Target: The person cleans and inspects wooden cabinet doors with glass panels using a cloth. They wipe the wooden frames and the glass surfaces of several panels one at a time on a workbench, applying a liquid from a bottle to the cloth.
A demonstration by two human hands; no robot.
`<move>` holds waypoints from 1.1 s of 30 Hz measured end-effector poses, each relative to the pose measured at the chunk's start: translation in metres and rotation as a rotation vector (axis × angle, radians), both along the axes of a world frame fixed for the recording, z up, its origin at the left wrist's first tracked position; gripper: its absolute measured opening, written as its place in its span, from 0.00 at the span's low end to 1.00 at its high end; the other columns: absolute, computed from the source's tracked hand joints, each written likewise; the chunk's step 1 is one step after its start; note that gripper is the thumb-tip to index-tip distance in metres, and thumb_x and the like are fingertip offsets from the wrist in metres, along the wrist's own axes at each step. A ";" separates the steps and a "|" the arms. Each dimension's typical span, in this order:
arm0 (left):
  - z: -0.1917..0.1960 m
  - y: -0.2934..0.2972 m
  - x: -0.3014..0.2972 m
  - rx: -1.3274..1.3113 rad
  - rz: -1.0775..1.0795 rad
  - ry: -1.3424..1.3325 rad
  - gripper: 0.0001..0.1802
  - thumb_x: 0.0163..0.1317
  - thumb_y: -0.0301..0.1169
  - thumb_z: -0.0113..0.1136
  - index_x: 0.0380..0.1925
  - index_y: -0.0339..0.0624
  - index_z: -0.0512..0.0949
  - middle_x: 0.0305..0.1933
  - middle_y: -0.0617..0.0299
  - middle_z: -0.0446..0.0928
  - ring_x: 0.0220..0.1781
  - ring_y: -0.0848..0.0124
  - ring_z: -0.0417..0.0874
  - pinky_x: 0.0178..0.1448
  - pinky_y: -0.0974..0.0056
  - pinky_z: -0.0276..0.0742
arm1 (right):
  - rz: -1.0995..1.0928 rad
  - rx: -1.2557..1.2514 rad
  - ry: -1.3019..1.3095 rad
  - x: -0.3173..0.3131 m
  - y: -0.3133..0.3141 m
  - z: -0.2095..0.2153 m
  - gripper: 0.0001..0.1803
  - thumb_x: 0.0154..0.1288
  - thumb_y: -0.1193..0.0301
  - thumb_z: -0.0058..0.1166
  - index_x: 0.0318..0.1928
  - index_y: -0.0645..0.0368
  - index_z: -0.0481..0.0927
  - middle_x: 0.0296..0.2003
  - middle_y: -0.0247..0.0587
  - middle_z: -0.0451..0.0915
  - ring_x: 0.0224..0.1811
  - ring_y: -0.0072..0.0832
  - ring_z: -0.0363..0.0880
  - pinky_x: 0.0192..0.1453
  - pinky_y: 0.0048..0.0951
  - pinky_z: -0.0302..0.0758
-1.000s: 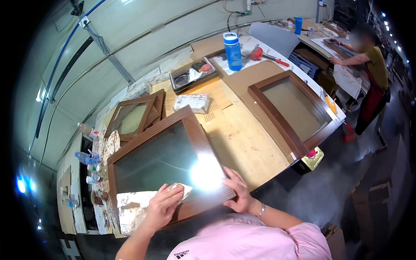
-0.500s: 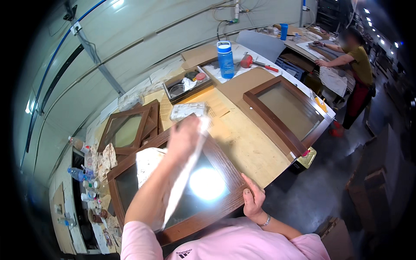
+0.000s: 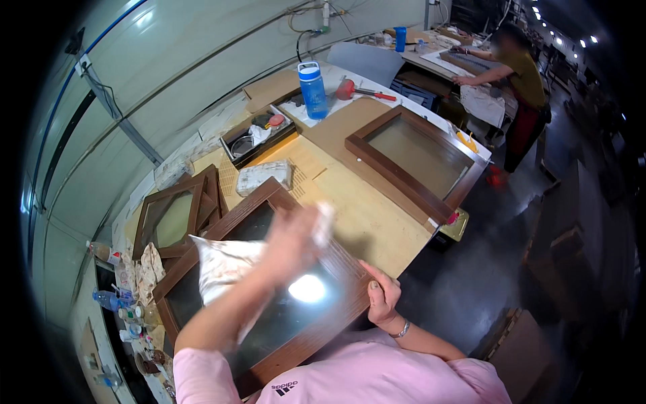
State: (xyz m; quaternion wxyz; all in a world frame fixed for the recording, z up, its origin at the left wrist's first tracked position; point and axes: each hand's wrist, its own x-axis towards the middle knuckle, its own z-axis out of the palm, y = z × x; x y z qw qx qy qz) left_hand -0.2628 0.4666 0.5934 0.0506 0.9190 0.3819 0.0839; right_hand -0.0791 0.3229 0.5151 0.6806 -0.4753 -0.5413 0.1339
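A brown wood-framed glass door panel is tilted up in front of me, its glass reflecting a bright light. My left hand, blurred by motion, is closed on a white stained cloth over the panel's far right rail. Part of the cloth bunches past the fingers, and the rest hangs behind the wrist over the glass. My right hand grips the panel's right corner, thumb on the face and index finger along the edge.
A white-wrapped block lies just beyond the panel. Another framed panel rests at the right, more frames at the left. Farther back are a parts tray, a blue bottle and a red mallet. Another person works at a far bench.
My left hand has moved right with the cloth along the panel's rail. My right hand keeps its grip on the corner. The whole view has shifted a little.
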 end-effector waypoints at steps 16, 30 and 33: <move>0.014 -0.002 -0.039 0.047 0.284 0.091 0.40 0.72 0.52 0.45 0.75 0.39 0.53 0.80 0.56 0.52 0.82 0.65 0.48 0.82 0.45 0.32 | 0.079 -0.074 0.030 0.001 -0.002 0.004 0.23 0.67 0.69 0.42 0.55 0.69 0.80 0.15 0.27 0.63 0.15 0.15 0.59 0.22 0.22 0.56; -0.001 0.005 -0.082 0.256 0.328 0.027 0.24 0.70 0.39 0.51 0.65 0.53 0.72 0.74 0.69 0.66 0.77 0.62 0.60 0.79 0.38 0.46 | 0.148 -0.109 0.092 -0.001 -0.004 0.007 0.23 0.67 0.72 0.42 0.57 0.69 0.80 0.18 0.24 0.62 0.18 0.12 0.58 0.23 0.19 0.54; 0.002 -0.004 -0.110 0.282 0.402 0.085 0.23 0.68 0.38 0.55 0.63 0.55 0.74 0.72 0.71 0.68 0.75 0.62 0.62 0.78 0.39 0.46 | 0.160 -0.163 0.082 0.004 -0.005 0.005 0.23 0.67 0.72 0.42 0.57 0.69 0.80 0.18 0.24 0.63 0.19 0.12 0.57 0.24 0.18 0.54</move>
